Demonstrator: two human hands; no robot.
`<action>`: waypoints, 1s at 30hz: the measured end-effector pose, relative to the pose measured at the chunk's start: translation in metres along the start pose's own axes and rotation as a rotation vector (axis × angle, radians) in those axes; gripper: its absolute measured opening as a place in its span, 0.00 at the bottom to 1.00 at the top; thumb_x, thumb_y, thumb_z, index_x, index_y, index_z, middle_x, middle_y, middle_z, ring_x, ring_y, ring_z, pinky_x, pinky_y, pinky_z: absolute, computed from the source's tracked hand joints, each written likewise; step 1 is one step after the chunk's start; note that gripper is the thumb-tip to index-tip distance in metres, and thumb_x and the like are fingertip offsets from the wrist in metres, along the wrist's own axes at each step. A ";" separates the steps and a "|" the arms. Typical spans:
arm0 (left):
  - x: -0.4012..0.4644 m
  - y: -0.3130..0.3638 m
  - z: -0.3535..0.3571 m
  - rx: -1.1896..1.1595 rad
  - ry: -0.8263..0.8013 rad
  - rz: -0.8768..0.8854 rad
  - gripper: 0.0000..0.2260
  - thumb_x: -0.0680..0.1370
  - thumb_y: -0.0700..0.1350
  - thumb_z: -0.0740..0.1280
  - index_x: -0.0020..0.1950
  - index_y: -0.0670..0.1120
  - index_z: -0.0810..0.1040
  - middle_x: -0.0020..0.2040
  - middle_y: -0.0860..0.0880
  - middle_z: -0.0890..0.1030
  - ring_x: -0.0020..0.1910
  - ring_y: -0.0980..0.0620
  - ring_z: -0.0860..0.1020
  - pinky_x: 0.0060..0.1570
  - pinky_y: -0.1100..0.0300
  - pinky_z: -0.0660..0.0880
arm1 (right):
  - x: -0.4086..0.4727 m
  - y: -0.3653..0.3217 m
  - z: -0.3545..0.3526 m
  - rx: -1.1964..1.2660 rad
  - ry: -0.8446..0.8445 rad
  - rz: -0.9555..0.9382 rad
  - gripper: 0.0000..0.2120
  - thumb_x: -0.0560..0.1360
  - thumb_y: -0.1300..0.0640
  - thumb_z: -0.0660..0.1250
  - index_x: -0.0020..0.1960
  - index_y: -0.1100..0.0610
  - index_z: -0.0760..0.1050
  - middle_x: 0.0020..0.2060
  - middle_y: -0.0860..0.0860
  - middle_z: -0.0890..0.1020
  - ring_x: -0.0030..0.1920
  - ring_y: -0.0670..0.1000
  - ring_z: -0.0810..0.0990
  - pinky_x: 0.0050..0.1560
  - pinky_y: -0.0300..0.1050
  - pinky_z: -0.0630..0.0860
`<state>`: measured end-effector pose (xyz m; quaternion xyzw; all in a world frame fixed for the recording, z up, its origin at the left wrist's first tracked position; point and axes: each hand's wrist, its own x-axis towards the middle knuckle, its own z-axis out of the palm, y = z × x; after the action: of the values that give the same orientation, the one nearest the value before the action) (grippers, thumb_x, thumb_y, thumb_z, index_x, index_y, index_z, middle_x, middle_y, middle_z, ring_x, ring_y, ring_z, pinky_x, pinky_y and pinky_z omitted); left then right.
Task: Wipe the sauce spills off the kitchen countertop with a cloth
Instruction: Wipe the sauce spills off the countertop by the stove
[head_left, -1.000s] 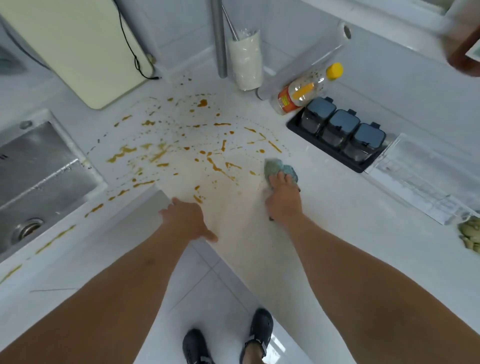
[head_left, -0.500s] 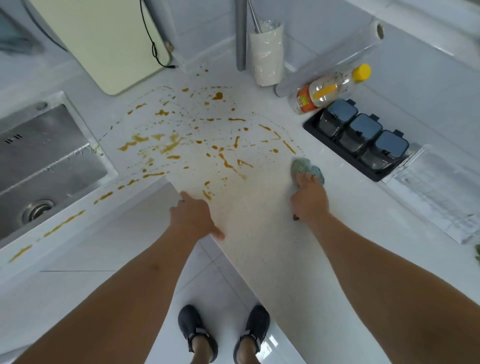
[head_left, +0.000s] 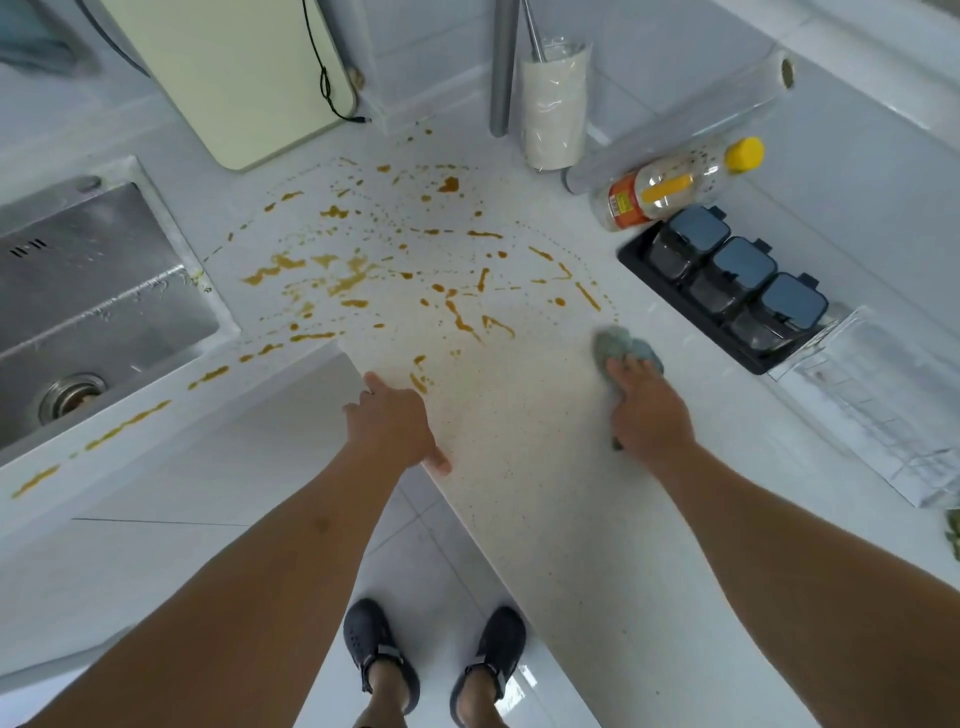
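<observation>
White countertop (head_left: 519, 441) splashed with sauce spills (head_left: 363, 275); right hand (head_left: 649, 415) fingers press cloth (head_left: 621, 345) flat.

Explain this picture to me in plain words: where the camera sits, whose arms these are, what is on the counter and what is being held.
There is no machine here. A person wears one wide-angle camera on the head, looking forward and down, so you see that person's own arms and shoes.

The right hand presses a crumpled blue-green cloth flat on the white countertop; the cloth shows past the fingertips, so how firm the grip is I cannot tell. The left hand holds nothing and rests on the counter's front edge.

Brown sauce spills are scattered across the corner and run along the ledge in front of the steel sink. Behind them stand a pale cutting board, a yellow-capped bottle lying on its side, and a black tray of three lidded jars.
</observation>
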<state>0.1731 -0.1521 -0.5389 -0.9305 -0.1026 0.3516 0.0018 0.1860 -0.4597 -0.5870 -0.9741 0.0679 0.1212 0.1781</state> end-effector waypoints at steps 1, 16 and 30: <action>0.000 0.000 -0.001 0.007 0.001 0.000 0.48 0.57 0.71 0.80 0.66 0.43 0.76 0.81 0.29 0.52 0.71 0.34 0.72 0.72 0.37 0.67 | 0.008 -0.006 0.001 -0.008 0.030 0.052 0.32 0.79 0.63 0.59 0.82 0.53 0.59 0.81 0.54 0.59 0.81 0.57 0.55 0.80 0.55 0.57; -0.001 0.016 -0.005 0.017 -0.032 -0.086 0.54 0.54 0.66 0.84 0.74 0.45 0.70 0.80 0.29 0.54 0.70 0.33 0.73 0.71 0.38 0.66 | -0.023 0.013 0.018 0.011 -0.009 -0.175 0.37 0.72 0.68 0.67 0.79 0.53 0.65 0.79 0.52 0.65 0.80 0.56 0.58 0.79 0.53 0.57; 0.003 0.011 -0.001 -0.059 0.000 -0.063 0.50 0.55 0.65 0.84 0.70 0.44 0.72 0.80 0.27 0.50 0.73 0.32 0.70 0.73 0.34 0.63 | -0.009 -0.050 0.039 -0.038 -0.075 -0.290 0.34 0.77 0.66 0.61 0.80 0.50 0.62 0.80 0.49 0.61 0.81 0.52 0.57 0.81 0.52 0.55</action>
<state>0.1781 -0.1624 -0.5408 -0.9264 -0.1421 0.3483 -0.0148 0.1777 -0.3984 -0.6033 -0.9717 -0.0827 0.1318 0.1779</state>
